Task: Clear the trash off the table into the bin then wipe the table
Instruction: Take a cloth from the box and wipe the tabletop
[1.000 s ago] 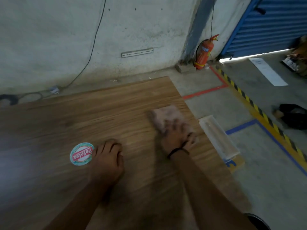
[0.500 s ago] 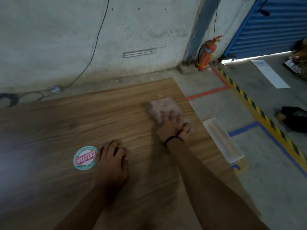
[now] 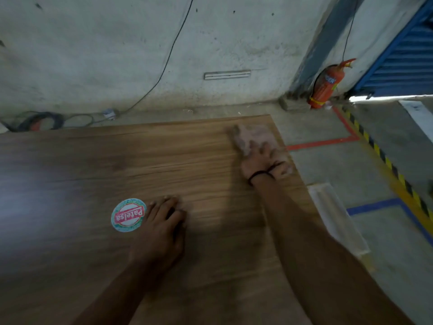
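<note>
The left hand lies palm down on the table, fingers straight and close together, pointing ahead, holding nothing. Its bare forearm runs back toward the body. Ahead of it and to its right, the right hand presses palm down on a cloth, fingers spread forward over it and thumb out to the side, motion-blurred. The right arm is stretched nearly straight, with a black band round the wrist.

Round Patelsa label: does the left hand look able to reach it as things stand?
Probably yes: the left hand rests flat on the table right beside the label, nothing between them.
</note>
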Tool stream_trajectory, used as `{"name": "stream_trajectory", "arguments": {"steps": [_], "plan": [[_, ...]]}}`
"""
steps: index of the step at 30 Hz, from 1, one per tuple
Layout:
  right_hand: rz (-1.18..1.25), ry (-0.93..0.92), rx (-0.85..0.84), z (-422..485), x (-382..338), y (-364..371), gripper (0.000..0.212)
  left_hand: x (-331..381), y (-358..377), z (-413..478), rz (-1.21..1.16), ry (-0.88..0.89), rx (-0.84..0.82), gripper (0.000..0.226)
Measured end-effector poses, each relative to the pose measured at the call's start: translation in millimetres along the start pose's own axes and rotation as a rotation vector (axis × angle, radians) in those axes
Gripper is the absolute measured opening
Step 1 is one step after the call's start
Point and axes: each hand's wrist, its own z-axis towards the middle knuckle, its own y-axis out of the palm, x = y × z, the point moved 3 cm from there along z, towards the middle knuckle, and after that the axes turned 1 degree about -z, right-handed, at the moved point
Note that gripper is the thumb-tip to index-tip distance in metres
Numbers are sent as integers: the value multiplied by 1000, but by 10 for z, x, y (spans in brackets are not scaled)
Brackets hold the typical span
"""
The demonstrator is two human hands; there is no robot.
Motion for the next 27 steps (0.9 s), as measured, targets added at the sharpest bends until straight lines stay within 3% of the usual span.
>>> {"name": "stream_trajectory", "arguments": {"steps": [3,5,7,9,13,15,18,21,24,27], "plan": [[-16,-409,-7,-594,-726,336,61,5,-2,-5,-4,2,3,25],[-77,-562,-20,-695,-856,419,59,5,-1,-12,3,1,0,27],[-73,-490,-52,-267,-651,376,64,20,4,-17,5,2,-5,28],[-26,-285,-46,326,-241,206,72,23,1,-9,-1,0,-1,29],[32,35,12,901,197,-183,62,4,14,-13,-3,-24,1,32],[48,2,-45,887,-206,-66,70,-10,24,-18,3,-27,6,32],[-87,-352,-78,358,-1110,332,74,-50,52,-28,13,-27,-12,34],[-99,-621,-86,-133,-1440,430,60,-63,55,-37,36,-42,-33,43],[-32,-527,-88,478,-983,292,70,-6,19,-21,25,-24,-14,42],[-9,-196,-28,1174,-208,-11,73,18,22,5,14,-15,0,41]]}}
